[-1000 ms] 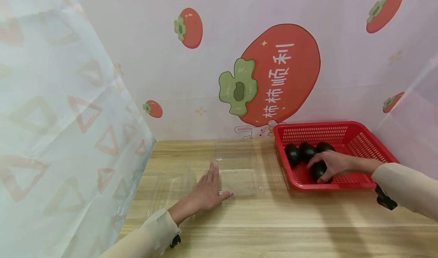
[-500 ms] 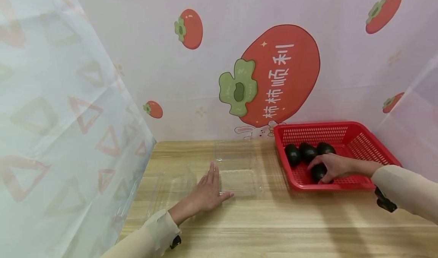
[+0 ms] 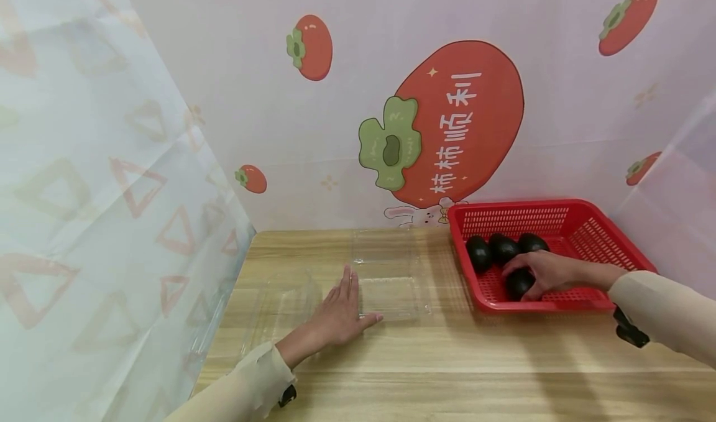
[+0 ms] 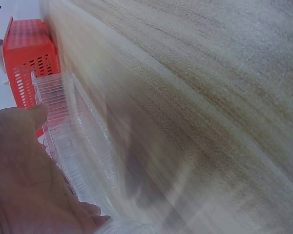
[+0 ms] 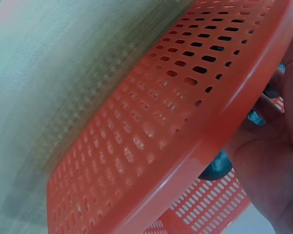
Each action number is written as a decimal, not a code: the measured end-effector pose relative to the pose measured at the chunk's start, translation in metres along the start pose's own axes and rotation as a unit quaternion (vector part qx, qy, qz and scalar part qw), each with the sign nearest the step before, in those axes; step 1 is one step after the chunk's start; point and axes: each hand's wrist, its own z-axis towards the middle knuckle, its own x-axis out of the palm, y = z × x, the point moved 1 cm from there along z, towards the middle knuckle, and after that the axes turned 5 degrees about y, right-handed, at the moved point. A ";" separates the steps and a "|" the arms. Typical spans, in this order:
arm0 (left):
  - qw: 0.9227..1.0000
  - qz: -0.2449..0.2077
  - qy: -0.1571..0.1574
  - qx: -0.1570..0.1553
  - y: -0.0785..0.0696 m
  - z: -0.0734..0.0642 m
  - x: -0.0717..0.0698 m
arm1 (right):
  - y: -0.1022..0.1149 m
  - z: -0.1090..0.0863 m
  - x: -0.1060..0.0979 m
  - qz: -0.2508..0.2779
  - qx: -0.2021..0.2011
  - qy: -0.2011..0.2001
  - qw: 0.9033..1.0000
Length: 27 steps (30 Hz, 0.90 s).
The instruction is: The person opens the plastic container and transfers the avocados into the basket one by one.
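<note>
My right hand (image 3: 547, 271) reaches into a red plastic basket (image 3: 537, 306), its fingers and thumb curled round a dark avocado (image 3: 519, 284). Three more avocados (image 3: 503, 248) lie in a row behind it, along the basket's left and back. In the right wrist view, the basket wall partly hides the hand and the dark fruit (image 5: 219, 166). My left hand (image 3: 335, 317) lies with straight fingers and spread thumb at the left edge of a clear plastic box (image 3: 388, 294), whose lid stands folded back. The left wrist view shows that hand (image 4: 29, 170) against the box side (image 4: 61, 139).
Another clear plastic container (image 3: 282, 304) lies left of the left hand, its outline faint. Everything stands on a wooden table (image 3: 447, 372). Printed cloth walls (image 3: 313, 130) close off the back and both sides. The basket is close to the back wall.
Almost nothing differs. The right hand stays round the avocado, which has shifted only slightly within the grip, and the left hand keeps its place at the box.
</note>
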 end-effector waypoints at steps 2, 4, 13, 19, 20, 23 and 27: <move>1.000 0.000 -0.003 0.001 0.000 0.000 0.000 | 0.000 0.000 -0.001 0.003 0.006 -0.001 1.000; 1.000 -0.003 -0.006 0.003 0.001 0.000 0.000 | 0.000 0.000 -0.001 0.003 0.009 -0.002 1.000; 1.000 -0.012 0.001 -0.001 0.003 0.003 0.002 | 0.003 -0.003 -0.005 0.003 0.022 -0.007 1.000; 1.000 -0.011 -0.003 0.005 0.004 0.005 0.002 | 0.008 -0.007 -0.011 0.009 0.039 -0.041 0.998; 1.000 -0.011 -0.003 0.006 0.004 0.005 0.001 | 0.009 -0.007 -0.012 0.009 0.044 -0.047 0.998; 1.000 -0.012 -0.004 0.010 0.004 0.005 -0.001 | 0.011 -0.007 -0.015 0.007 0.047 -0.057 0.997; 1.000 -0.016 -0.008 0.012 0.001 0.005 -0.005 | 0.016 -0.005 -0.019 0.003 0.035 -0.078 0.996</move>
